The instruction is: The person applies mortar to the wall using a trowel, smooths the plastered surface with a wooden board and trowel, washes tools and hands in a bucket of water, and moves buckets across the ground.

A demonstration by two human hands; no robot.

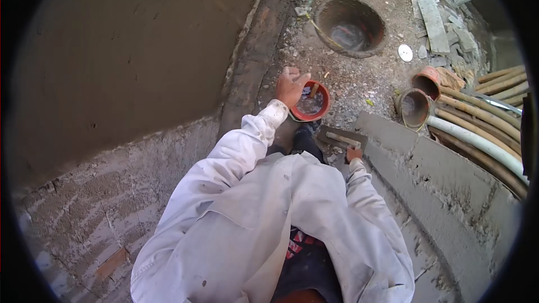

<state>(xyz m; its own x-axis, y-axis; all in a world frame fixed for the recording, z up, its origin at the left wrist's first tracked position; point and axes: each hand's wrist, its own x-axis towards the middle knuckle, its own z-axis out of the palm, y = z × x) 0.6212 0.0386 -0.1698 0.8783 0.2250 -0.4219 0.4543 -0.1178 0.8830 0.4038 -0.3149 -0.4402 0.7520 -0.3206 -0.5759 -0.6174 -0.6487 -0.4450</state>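
Note:
Over the left rim of a small red bucket (327,104) is my left hand (289,86), its fingers bent; whether they hold anything is too small to tell. Murky water and a wooden-handled tool (314,90) are inside the bucket. Lower right, my right hand (353,154) is closed on the wooden handle of a trowel (340,138), whose flat plate lies beside the grey block ledge. Sleeves of a pale, stained jacket cover both arms.
Smooth wet plaster covers the wall (135,45) at left. A large round tub (378,45) stands ahead. At right are two buckets (415,108), several long poles (483,115), rubble (435,25) and a block ledge (438,163).

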